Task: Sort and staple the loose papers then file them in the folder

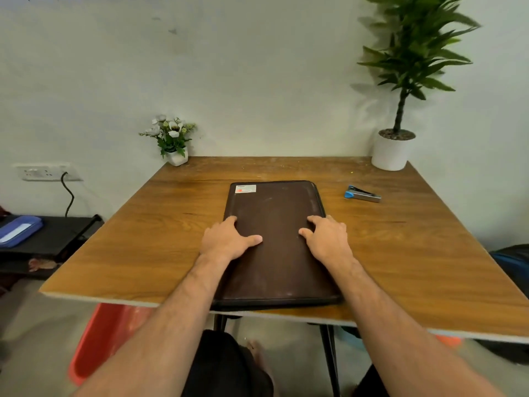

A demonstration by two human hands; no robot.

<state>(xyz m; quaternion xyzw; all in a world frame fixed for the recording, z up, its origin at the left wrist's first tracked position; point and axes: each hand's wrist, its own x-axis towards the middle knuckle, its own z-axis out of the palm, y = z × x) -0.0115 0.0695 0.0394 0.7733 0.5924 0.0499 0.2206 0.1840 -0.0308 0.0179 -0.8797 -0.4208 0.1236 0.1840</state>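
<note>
Dark brown folder [276, 242] lay closed, no loose papers visible, stapler [363, 193] apart; left hand [227, 239] and right hand [326, 239] rested flat, fingers relaxed — filing looked either finished or unstarted.

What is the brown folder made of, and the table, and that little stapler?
The folder looks like dark brown leather or fake leather, matt with scuff marks. The table shows wood grain and a pale edge, so probably a printed board. The stapler seems shiny metal with a blue plastic end.
</note>
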